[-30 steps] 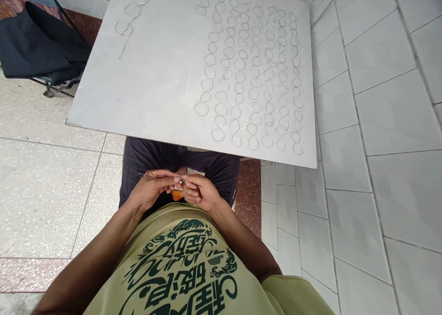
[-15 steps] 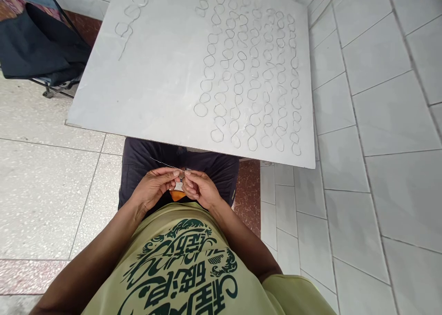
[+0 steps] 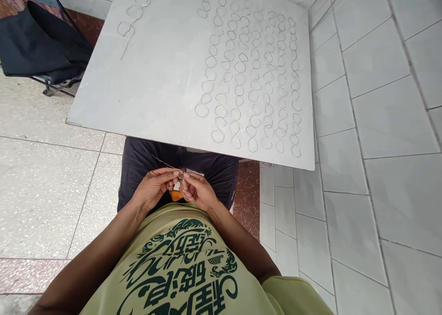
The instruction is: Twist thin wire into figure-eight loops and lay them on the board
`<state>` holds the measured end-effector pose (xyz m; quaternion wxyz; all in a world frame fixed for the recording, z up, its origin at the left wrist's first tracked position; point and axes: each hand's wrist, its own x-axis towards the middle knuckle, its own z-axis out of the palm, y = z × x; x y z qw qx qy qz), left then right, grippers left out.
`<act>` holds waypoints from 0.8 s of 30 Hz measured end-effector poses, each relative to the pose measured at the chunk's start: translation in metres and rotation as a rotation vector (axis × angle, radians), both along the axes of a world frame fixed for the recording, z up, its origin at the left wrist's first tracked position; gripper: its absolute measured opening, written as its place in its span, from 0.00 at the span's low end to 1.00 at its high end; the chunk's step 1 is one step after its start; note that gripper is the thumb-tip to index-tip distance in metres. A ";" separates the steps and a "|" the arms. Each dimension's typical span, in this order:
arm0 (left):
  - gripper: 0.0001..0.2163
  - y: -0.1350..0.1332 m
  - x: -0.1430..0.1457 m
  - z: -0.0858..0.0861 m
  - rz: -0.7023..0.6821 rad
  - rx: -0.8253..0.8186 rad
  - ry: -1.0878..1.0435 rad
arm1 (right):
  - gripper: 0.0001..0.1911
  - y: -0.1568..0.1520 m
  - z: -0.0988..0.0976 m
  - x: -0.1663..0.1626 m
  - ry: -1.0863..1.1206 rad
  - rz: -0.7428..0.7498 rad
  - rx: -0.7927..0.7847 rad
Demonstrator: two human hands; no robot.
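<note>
A thin pale wire (image 3: 161,160) slants up to the left from my fingertips, over the dark trousers. My left hand (image 3: 155,185) pinches it between thumb and forefinger. Close beside it, my right hand (image 3: 200,189) pinches the wire's other end, with the remaining fingers curled in. The two hands almost touch above my lap. Below them shows a small orange thing (image 3: 176,195), partly hidden, whose kind I cannot make out. Whatever part of the wire lies inside the fingers is hidden.
A white board (image 3: 155,94) lies in front of my knees. Several rows of figure-eight wire loops (image 3: 241,62) lie on its right side, and linked wire rings (image 3: 126,28) at the far left. A dark folding chair (image 3: 41,48) stands left; a tiled wall (image 3: 397,121) rises right.
My right hand has shifted slightly left and down, its fingers a little more curled. The left hand keeps its pinch, and the wire's free end has moved very slightly.
</note>
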<state>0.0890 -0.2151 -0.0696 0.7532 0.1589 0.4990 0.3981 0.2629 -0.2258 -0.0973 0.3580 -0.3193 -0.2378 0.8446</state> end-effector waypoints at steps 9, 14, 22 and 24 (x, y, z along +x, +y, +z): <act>0.10 -0.006 -0.004 0.023 -0.227 -0.037 -0.159 | 0.18 0.013 0.003 0.008 -0.123 -0.057 0.178; 0.08 -0.014 0.001 0.021 -0.274 -0.124 -0.202 | 0.15 0.018 0.001 0.001 0.052 0.027 0.186; 0.05 -0.028 0.005 0.024 -0.192 -0.237 -0.363 | 0.11 0.015 -0.010 -0.012 0.051 -0.160 0.218; 0.05 -0.031 0.006 0.029 -0.155 -0.249 -0.381 | 0.10 0.015 -0.007 -0.015 0.003 -0.225 0.261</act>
